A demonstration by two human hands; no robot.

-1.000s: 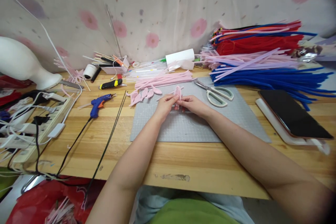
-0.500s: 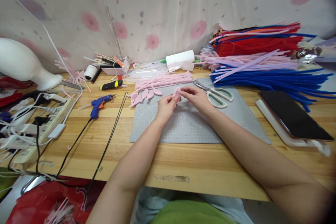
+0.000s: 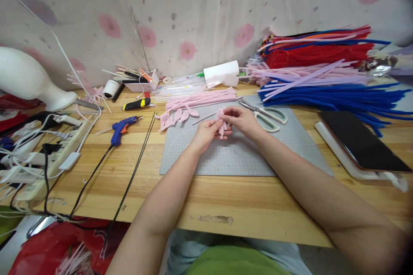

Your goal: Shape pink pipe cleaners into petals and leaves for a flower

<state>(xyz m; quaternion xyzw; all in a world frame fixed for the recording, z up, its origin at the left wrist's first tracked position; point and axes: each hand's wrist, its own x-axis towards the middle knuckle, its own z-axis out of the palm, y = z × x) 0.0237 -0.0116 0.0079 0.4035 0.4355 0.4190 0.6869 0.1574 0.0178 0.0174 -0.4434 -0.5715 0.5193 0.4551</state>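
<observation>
No text, label, brand, number or sign can be read

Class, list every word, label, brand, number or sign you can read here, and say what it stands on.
No text can be read.
Mat: grid lines show; any numbers are too faint.
Power strip: any label is too small and blurred.
Phone: dark screen, no text.
</observation>
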